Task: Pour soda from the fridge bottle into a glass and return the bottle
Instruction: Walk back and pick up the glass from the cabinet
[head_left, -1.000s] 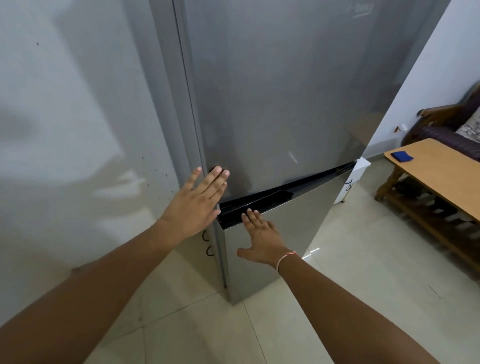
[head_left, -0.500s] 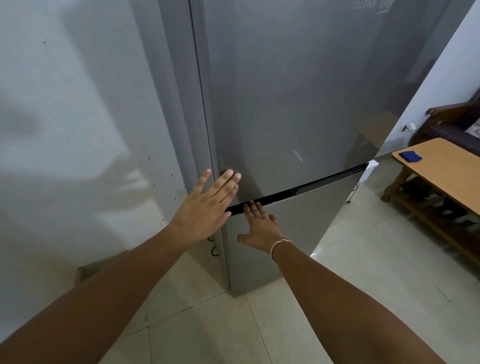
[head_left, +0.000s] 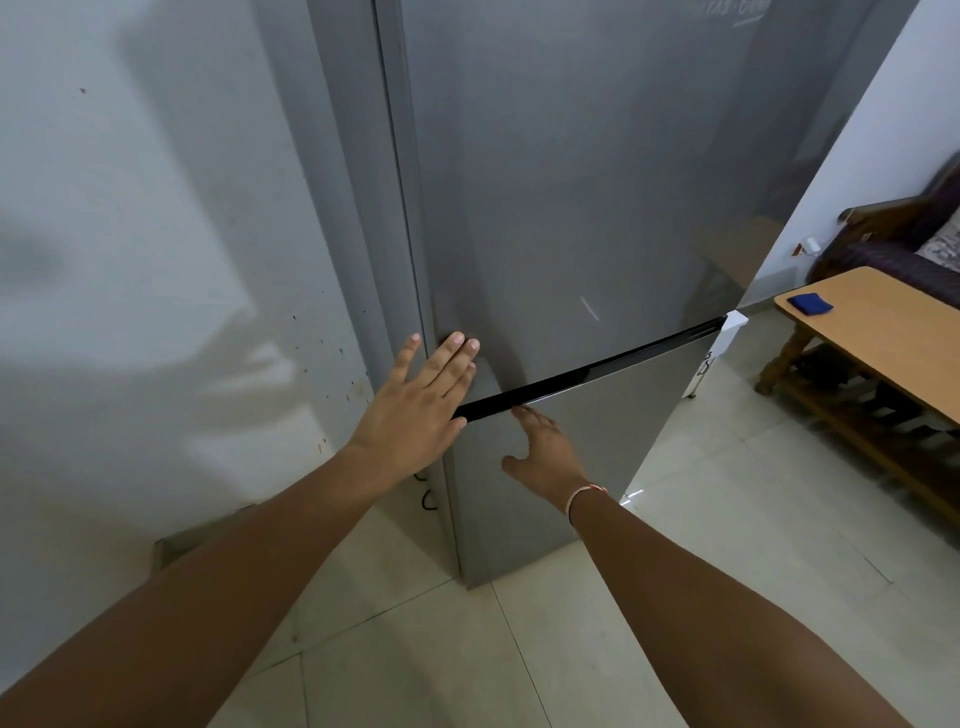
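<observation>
Two hands on the fridge (head_left: 571, 197), both spread flat, neither grip closed on anything. My left hand (head_left: 421, 410) presses the lower corner of the upper door, near its left edge; my right hand (head_left: 545, 457) lies on the lower door just under the dark seam (head_left: 587, 376) between the two doors, fingertips at that seam. Both doors look shut. No bottle or glass in sight, so I judge the bottle is inside the fridge, though which end of the task this is I can't tell. To open up, fingers need to hook the seam and pull. Left of the fridge, the wall (head_left: 130, 260) sits close. Right of the fridge, the floor (head_left: 727, 519) is open up to the wooden counter (head_left: 883, 332), so a door has swing room there.
</observation>
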